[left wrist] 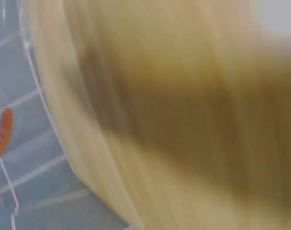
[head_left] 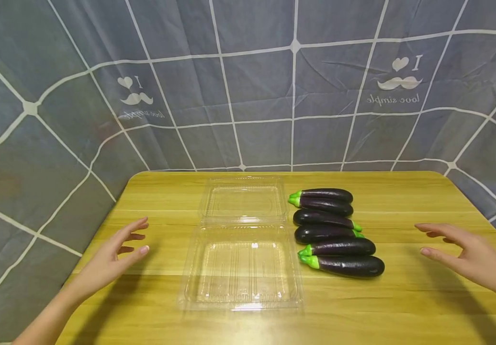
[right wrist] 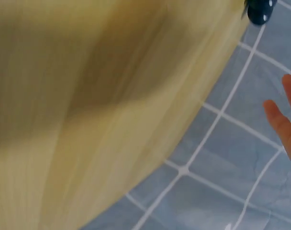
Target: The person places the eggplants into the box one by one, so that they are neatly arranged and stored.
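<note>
On the table [head_left: 338, 311], we see six eggplants [head_left: 323, 233] beside the clear container [head_left: 242, 222], unfolded so its inside lies exposed; left hand [head_left: 112, 254] and right hand [head_left: 465, 253] hover empty, loosely extended.

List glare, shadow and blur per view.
Head: glints on the clear container and eggplants, shadows under the left hand and right hand on the table; left wrist: table grain badly blurred, glare top right, broad shadow; right wrist: grain soft, broad shadow.
</note>
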`<state>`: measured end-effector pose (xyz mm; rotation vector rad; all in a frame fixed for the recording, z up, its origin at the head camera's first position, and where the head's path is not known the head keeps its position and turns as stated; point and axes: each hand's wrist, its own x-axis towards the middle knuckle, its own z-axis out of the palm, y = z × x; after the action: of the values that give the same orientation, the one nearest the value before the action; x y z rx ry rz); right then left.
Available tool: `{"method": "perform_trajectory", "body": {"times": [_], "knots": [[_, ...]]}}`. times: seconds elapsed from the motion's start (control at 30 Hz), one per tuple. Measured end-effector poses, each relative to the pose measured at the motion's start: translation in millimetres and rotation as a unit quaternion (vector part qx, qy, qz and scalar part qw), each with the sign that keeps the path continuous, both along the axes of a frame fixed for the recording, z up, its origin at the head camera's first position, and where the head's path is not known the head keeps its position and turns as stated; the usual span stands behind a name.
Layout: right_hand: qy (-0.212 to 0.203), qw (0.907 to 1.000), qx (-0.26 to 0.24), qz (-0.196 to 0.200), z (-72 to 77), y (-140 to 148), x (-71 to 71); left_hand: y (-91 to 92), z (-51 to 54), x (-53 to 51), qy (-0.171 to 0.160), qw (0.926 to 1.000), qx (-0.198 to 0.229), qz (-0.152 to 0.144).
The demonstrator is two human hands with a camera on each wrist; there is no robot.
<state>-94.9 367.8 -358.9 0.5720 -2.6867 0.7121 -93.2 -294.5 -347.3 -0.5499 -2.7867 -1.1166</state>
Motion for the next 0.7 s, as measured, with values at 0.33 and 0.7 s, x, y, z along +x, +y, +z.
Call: {"method": "perform_trajectory", "body": {"times": [0.33, 0.7], "knots": [[-0.073, 0.9903, -0.087, 0.08, -12.1, -32.2, 3.7, 36.8, -17.7, 0.0, -0.156, 0.9715, 0.173, -0.043], [-0.07, 0.9819, -0.114, 0.134, -29.5, -47.8, -0.5, 55.4, -31.2, -3.0, -0.221, 0.9417, 0.243, -0.072]]}}
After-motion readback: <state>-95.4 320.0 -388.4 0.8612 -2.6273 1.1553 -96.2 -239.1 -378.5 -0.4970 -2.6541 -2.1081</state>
